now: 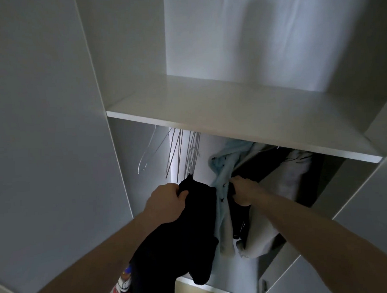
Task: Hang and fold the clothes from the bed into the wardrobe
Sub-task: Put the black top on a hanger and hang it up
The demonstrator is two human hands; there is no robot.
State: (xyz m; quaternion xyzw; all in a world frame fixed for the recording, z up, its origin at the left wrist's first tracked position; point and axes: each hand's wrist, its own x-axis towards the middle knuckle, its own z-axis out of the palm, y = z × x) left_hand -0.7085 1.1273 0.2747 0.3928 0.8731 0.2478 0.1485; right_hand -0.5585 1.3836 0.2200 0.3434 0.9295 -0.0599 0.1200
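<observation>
I face the open white wardrobe. My left hand grips the top of a black garment that hangs down from it, with a colourful print at its lower left. My right hand reaches among the hung clothes and grips dark fabric between a light blue garment and a grey-white one. A dark garment hangs between those two. The rail under the shelf is hidden.
Several empty wire hangers and one clear plastic hanger hang at the left under the shelf. The wardrobe door stands open on the left, another panel on the right. A lower shelf edge shows below.
</observation>
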